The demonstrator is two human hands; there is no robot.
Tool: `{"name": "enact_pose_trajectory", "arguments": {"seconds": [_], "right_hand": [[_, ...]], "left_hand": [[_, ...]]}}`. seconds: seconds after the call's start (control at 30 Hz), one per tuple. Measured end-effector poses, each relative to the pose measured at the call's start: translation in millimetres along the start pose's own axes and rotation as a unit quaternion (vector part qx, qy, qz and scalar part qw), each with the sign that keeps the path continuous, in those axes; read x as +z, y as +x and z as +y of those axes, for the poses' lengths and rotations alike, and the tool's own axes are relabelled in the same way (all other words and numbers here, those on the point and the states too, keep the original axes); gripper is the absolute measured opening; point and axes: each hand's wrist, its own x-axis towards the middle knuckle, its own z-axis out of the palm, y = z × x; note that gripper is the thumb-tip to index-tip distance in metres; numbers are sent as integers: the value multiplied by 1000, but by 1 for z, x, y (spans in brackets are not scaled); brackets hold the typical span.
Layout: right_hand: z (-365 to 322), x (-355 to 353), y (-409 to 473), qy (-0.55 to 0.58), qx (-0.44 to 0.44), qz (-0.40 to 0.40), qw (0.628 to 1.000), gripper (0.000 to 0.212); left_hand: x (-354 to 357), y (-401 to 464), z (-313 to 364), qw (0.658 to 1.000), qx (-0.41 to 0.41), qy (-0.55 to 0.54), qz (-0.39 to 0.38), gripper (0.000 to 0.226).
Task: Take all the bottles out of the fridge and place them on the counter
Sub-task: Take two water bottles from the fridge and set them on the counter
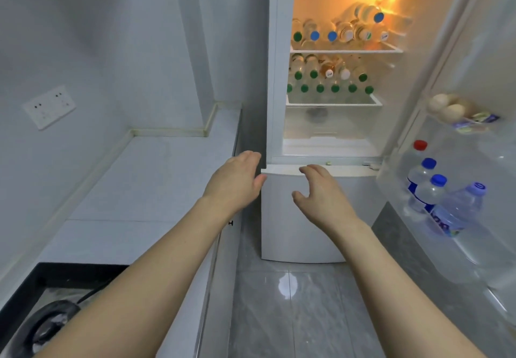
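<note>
Clear bottles with green, blue and white caps lie stacked on two shelves of the open fridge, more standing in its door rack, the white counter bare.

No text, brand or number can be read with certainty. Blue-and-white labels are seen on the bottles held in the door rack, and white lettering is printed on the label of the leaning bottle, but it is too blurred to be made out. A small dark mark is carried on two white caps, one on each shelf, yet neither can be deciphered. A round emblem is visible on the pale cap of the leaning bottle; it cannot be read. Print on the packets in the upper door bin is illegible too.
</note>
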Motion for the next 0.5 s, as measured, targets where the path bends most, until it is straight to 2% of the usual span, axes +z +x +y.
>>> {"name": "enact_pose_trajectory", "arguments": {"seconds": [0.3,0.5], "right_hand": [[37,-13,48,1,37,31,999,57],[90,-27,93,-1,57,35,998,57]], "left_hand": [[24,64,7,999,33,-20,-11,45],[51,127,34,998,48,-18,-22,46]]}}
